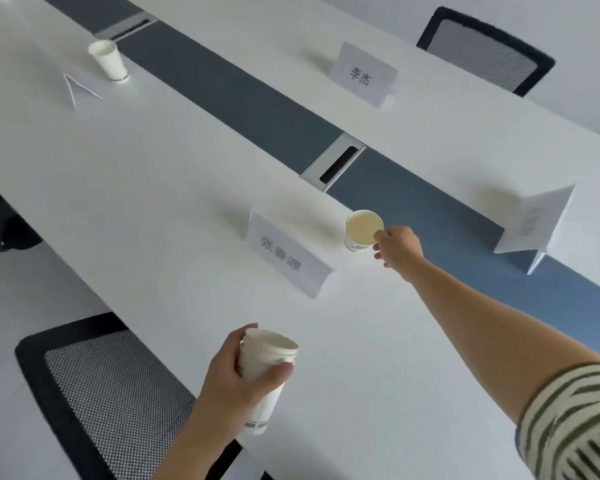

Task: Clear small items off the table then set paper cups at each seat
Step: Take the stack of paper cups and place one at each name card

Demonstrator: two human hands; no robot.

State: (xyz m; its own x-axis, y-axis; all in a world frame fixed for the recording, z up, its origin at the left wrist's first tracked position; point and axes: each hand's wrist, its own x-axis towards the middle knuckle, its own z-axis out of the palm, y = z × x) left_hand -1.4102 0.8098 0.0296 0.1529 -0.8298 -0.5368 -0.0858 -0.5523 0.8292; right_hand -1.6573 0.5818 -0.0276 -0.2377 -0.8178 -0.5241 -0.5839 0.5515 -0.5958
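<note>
Gripping a stack of paper cups point(264, 372) with the left hand point(238, 386) above the desk point(136, 202); pinching the rim of a single cup point(361, 230) with the right hand point(397, 249), just beside a name card point(284, 254).

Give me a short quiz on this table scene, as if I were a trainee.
1. True or false: the right hand is touching the cup beside the nearest name card.
2. What does the left hand hold: A) a pen, B) a cup stack, C) a name card?
3. Fill in: the far cup stands ____ on the table.

Key: 1 true; 2 B; 3 upright.
</note>
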